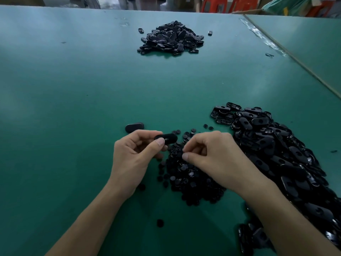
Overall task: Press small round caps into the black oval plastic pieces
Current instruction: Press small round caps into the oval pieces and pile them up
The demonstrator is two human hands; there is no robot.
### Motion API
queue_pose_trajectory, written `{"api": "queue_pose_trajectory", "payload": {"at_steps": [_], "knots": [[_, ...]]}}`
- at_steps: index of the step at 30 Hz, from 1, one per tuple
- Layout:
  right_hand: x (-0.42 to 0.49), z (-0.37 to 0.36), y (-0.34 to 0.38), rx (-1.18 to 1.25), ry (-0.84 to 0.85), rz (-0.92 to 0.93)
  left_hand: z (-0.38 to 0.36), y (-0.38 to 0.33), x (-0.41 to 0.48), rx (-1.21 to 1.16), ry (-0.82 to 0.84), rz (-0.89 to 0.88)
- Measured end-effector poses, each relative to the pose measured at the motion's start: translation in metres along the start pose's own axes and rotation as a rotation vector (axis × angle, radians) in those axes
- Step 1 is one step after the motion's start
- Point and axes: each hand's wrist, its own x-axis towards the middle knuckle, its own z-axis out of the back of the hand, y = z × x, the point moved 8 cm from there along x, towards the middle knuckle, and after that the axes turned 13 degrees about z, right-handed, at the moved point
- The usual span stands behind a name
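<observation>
1. Grips one black oval piece (167, 138) with the left hand (134, 154); thumb on top near its left end, fingers curled under; holds it just above the green table (73, 89).
2. Pinches thumb and fingertip tight with the right hand (208, 154); looks to hold one small round cap (183, 153) there, though too dark and tiny to be sure.
3. Looks light, hard and smooth, a bit shiny, so maybe slippery; best to hold the oval by its rim at one end and keep the little hole in the middle free; best to take the cap by its edge, since so tiny and easy to drop.
4. Lies with its long way left to right, nearly level; points its free end at the right hand; shows its flat face up.
5. Works right over a pile of caps (186, 178) between both hands; sits just left of a big pile of ovals (276, 145); leaves a lone oval (134, 127) just past the left hand; keeps a far pile (170, 38) well apart across the table.
</observation>
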Motion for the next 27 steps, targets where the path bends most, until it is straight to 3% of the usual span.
{"api": "queue_pose_trajectory", "payload": {"at_steps": [4,13,21,27], "knots": [[-0.005,-0.015,-0.003,-0.211,0.17,-0.027,0.001,0.0,0.0,-0.053,0.001,0.008],[-0.006,-0.019,0.001,-0.23,0.199,0.016,0.0,-0.001,-0.002,-0.026,-0.004,0.002],[0.0,0.004,0.011,0.044,-0.108,0.034,-0.007,0.0,-0.003,0.115,-0.013,-0.026],[0.002,-0.004,0.016,0.118,-0.195,0.021,-0.009,-0.002,-0.006,0.1,0.011,-0.022]]}}
